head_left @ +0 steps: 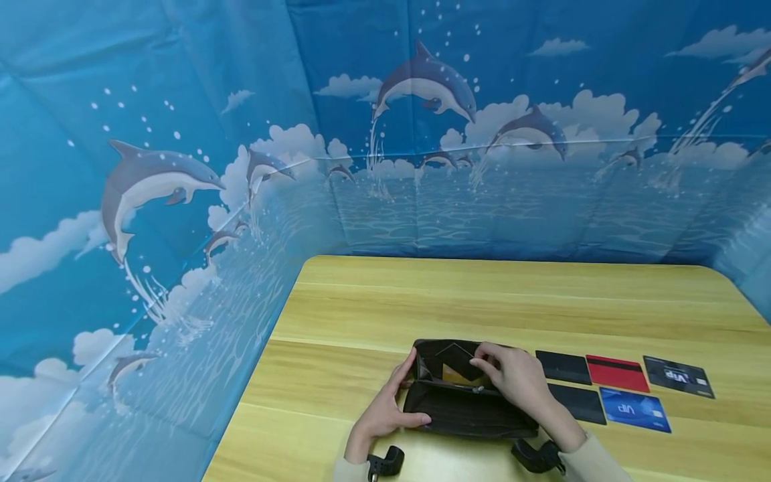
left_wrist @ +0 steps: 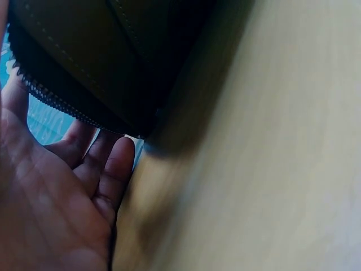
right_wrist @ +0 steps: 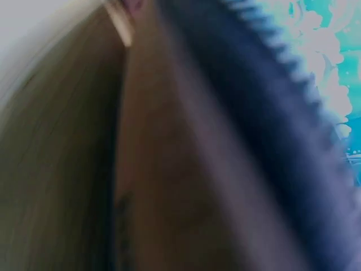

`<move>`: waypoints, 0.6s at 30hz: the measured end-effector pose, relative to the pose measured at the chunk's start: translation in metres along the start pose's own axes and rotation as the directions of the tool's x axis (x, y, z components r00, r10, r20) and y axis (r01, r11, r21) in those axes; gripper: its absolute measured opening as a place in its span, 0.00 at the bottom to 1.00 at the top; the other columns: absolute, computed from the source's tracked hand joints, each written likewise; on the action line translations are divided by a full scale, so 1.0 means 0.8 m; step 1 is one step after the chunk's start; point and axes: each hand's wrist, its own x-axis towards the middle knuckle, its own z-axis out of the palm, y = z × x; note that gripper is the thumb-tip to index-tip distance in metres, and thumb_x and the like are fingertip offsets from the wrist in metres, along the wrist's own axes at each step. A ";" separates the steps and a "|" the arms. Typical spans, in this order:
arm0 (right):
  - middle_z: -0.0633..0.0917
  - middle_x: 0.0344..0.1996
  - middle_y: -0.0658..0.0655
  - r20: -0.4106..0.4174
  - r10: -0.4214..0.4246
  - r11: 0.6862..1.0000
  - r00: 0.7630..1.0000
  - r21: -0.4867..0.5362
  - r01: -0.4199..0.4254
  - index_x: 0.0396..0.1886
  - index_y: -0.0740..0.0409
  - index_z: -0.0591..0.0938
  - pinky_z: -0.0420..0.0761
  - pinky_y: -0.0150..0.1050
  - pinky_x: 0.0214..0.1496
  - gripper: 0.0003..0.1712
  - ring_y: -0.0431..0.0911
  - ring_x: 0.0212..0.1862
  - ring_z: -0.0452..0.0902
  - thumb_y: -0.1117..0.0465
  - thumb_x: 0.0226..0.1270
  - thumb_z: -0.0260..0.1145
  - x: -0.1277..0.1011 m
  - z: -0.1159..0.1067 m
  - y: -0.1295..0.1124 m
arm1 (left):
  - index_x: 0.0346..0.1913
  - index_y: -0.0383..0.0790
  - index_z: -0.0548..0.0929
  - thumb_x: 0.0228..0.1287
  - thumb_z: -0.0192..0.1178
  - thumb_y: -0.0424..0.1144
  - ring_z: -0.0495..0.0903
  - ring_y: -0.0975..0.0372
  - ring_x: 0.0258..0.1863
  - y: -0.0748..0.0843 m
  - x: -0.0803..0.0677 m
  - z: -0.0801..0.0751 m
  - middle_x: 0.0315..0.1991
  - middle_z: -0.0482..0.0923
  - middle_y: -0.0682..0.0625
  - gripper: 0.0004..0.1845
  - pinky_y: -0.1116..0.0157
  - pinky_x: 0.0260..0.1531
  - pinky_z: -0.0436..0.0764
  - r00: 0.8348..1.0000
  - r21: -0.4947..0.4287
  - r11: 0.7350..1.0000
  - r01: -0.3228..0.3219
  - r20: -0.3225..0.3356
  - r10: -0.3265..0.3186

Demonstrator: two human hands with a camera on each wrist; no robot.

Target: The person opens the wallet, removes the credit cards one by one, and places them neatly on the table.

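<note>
A dark zip wallet (head_left: 470,418) lies unzipped and spread wide on the table. My left hand (head_left: 385,405) holds its left end, fingers behind the edge and thumb on the front flap. In the left wrist view, the fingers of that hand (left_wrist: 73,175) lie along the toothed zip (left_wrist: 56,101). Over the opening, my right hand (head_left: 515,375) pinches a dark card (head_left: 459,360) that is tilted inside the wallet. A yellow-orange card (head_left: 454,376) shows in the pocket below it. The right wrist view is blurred, with the wallet's zipped edge (right_wrist: 254,107) close up.
To the right of the wallet lie two black cards (head_left: 564,367) (head_left: 577,404), a red card (head_left: 617,373), a blue VIP card (head_left: 635,410) and a dark VIP card (head_left: 678,376). The wooden table (head_left: 361,308) ends at a dolphin-print curtain (head_left: 385,214).
</note>
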 end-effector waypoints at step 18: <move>0.67 0.20 0.40 -0.188 -0.050 0.998 0.981 0.035 0.058 0.24 0.45 0.81 0.58 0.30 0.15 0.10 0.31 0.17 0.57 0.61 0.51 0.76 -0.004 0.009 0.004 | 0.76 0.46 0.43 0.52 0.71 0.32 0.66 0.55 0.58 -0.003 -0.001 0.002 0.71 0.49 0.43 0.56 0.56 0.58 0.65 1.000 -0.031 0.999 0.017 -0.008 -0.018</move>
